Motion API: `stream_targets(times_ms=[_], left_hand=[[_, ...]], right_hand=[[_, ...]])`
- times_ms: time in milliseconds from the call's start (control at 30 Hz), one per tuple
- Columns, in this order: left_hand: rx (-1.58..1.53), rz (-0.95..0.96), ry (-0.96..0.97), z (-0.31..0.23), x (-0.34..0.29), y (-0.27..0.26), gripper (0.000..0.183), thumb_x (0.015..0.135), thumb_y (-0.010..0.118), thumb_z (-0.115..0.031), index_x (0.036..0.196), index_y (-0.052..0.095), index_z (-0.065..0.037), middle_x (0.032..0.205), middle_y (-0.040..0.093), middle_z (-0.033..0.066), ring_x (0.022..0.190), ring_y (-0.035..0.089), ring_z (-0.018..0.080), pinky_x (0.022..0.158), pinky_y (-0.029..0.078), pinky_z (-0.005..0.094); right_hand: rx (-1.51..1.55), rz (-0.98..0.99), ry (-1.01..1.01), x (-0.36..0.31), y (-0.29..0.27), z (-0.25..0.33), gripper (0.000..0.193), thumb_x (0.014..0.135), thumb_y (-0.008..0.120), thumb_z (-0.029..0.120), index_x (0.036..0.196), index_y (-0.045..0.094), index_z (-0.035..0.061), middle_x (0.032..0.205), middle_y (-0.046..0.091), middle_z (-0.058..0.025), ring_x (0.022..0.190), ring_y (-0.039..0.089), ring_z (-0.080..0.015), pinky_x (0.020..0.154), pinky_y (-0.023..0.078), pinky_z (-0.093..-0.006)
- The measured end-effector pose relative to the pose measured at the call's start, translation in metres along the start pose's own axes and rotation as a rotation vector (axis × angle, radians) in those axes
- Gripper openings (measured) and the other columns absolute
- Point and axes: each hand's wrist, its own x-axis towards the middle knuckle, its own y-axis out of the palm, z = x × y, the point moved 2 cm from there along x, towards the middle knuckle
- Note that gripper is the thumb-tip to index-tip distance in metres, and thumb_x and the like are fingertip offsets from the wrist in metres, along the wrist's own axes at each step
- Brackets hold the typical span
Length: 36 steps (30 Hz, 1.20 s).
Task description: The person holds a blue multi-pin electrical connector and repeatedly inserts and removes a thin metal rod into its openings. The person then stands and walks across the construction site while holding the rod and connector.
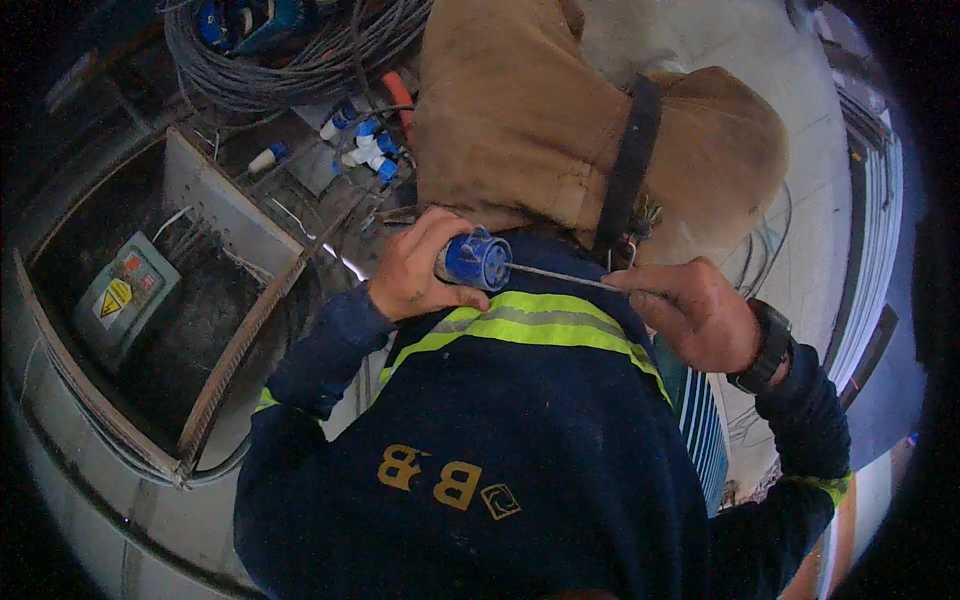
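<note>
My left hand (pixel 422 268) is closed around a round blue industrial socket connector (pixel 478 258), tilted so its face with several holes points right. My right hand (pixel 690 308) pinches what looks like a thin screwdriver; its long metal shaft (pixel 560 274) runs left to the connector's face, and its handle is mostly hidden in my fingers. Whether the tip sits inside a hole or only touches the face, I cannot tell. Both hands are in front of my dark jacket (pixel 540 400) with its yellow reflective band, close to my brown trousers (pixel 510 110).
At the left stands an open wooden box (pixel 235 345) holding a grey electrical enclosure (pixel 125 295) with a yellow warning label. Beyond it lie a large coil of dark cable (pixel 270 85), several blue-and-white plugs (pixel 372 150) and an orange tube (pixel 398 98). Loose cable (pixel 770 240) lies at the right.
</note>
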Motion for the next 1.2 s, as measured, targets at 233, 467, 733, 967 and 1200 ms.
stream_targets(times_ms=[233, 467, 733, 967, 1200], left_hand=[[-0.137, 0.186, 0.038, 0.022, 0.022, -0.012, 0.070, 0.070, 0.079, -0.056, 0.105, 0.065, 0.004, 0.092, 0.067, 0.0184, 0.087, 0.067, 0.0327, 0.077, 0.053, 0.0374], [-0.264, 0.532, -0.114, 0.025, 0.060, -0.025, 0.069, 0.078, 0.073, -0.058, 0.104, 0.065, 0.006, 0.085, 0.069, 0.0187, 0.081, 0.069, 0.0266, 0.075, 0.051, 0.0344], [-0.245, 0.164, 0.025, 0.038, 0.047, -0.009, 0.075, 0.076, 0.073, -0.060, 0.103, 0.065, 0.010, 0.088, 0.069, 0.0223, 0.084, 0.069, 0.0318, 0.077, 0.052, 0.0360], [-0.477, 0.294, 0.001, 0.042, 0.058, -0.006, 0.078, 0.074, 0.074, -0.062, 0.104, 0.066, 0.009, 0.089, 0.070, 0.0215, 0.083, 0.070, 0.0303, 0.078, 0.053, 0.0349], [-0.424, 0.319, 0.001, 0.032, 0.058, -0.010, 0.080, 0.071, 0.074, -0.066, 0.103, 0.066, 0.007, 0.088, 0.069, 0.0188, 0.083, 0.069, 0.0292, 0.074, 0.052, 0.0353]], right_hand=[[-0.547, 0.217, -0.257, 0.004, -0.005, 0.016, 0.046, 0.072, 0.062, 0.002, 0.118, 0.064, -0.0012, 0.066, 0.061, -0.0106, 0.057, 0.061, -0.0276, 0.053, 0.048, -0.0392], [-0.646, 0.137, -0.345, 0.003, -0.001, 0.015, 0.039, 0.077, 0.059, 0.007, 0.115, 0.064, -0.0019, 0.065, 0.057, -0.0074, 0.051, 0.055, -0.0195, 0.048, 0.045, -0.0348], [0.245, 0.117, 0.359, 0.006, -0.010, 0.002, 0.027, 0.090, 0.049, 0.009, 0.111, 0.066, 0.0021, 0.067, 0.065, -0.0177, 0.054, 0.061, -0.0328, 0.050, 0.047, -0.0394], [-0.571, 0.156, -0.125, -0.001, -0.011, 0.023, 0.046, 0.079, 0.057, 0.014, 0.123, 0.060, 0.0027, 0.065, 0.062, -0.0118, 0.055, 0.062, -0.0290, 0.049, 0.048, -0.0406], [-0.637, 0.196, -0.214, 0.000, -0.018, 0.040, 0.054, 0.070, 0.064, 0.006, 0.123, 0.058, -0.0002, 0.059, 0.057, -0.0086, 0.053, 0.061, -0.0278, 0.049, 0.049, -0.0416]])
